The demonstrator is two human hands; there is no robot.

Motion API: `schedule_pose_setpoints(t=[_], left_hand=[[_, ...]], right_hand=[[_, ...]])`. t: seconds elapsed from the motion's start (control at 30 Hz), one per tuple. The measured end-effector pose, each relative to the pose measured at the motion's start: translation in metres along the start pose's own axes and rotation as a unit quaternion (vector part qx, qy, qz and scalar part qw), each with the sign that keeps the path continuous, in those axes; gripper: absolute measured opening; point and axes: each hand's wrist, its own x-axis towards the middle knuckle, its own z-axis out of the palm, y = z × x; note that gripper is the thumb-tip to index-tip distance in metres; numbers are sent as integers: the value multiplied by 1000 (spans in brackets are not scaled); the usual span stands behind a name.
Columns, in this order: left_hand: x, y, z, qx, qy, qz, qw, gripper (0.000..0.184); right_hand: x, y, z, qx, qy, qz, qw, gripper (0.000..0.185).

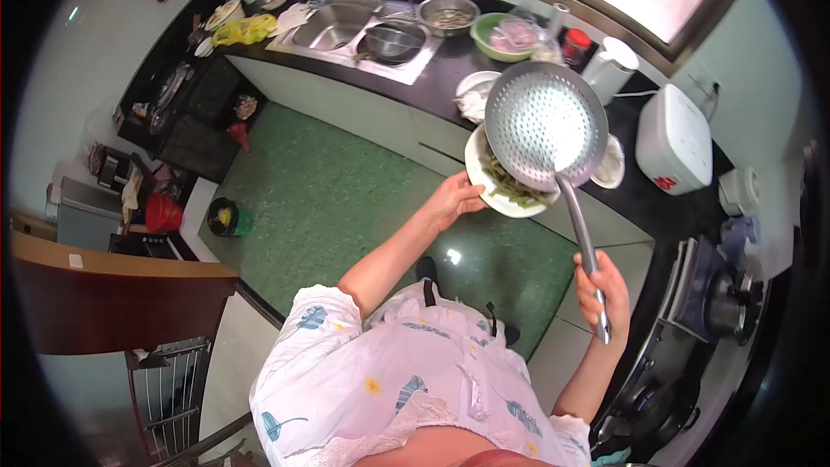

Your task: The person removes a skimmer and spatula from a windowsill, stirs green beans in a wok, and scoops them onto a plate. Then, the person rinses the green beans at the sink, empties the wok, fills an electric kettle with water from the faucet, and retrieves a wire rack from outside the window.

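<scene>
My left hand (pixel 456 201) grips the rim of a white plate (pixel 475 156) that holds green vegetable pieces (pixel 516 191), perhaps green beans. Wrapped round the long metal handle of a perforated skimmer (pixel 543 121) is my right hand (pixel 603 292). The skimmer's round bowl is over the far part of the plate and hides much of it. Whether bowl and plate touch, I cannot tell. Both are held up in front of the counter.
Behind them, the dark counter (pixel 635 171) carries a white bowl (pixel 477 86), a green basin (pixel 500 37), a kettle (pixel 610 67) and a white appliance (pixel 676 138). A double sink (pixel 333 28) is farther left. A wok (pixel 661 411) sits on the stove at lower right.
</scene>
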Motion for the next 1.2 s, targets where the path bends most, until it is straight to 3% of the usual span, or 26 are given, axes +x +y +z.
schedule_pose_setpoints(t=[0.3,0.43,0.57,0.63,0.87,0.97,1.2], left_hand=[[-18,110,-149,-16,188,96,977,42],[-23,134,-200,-92,208,169,959,42],[-17,161,-266,-93,269,158,945,48],[-6,174,-292,-102,287,196,932,47],[6,238,-368,-154,358,193,901,44],[13,264,-392,-162,371,216,889,45],[53,350,-486,-99,398,201,889,42]], right_hand=[[222,3,114,-15,-101,112,988,28],[308,5,148,21,-141,161,977,27],[396,10,168,35,-165,192,967,26],[439,11,177,38,-162,205,965,26],[611,25,197,-84,-131,249,956,22],[663,37,228,-223,-108,222,943,18],[761,91,249,-317,-162,228,906,18]])
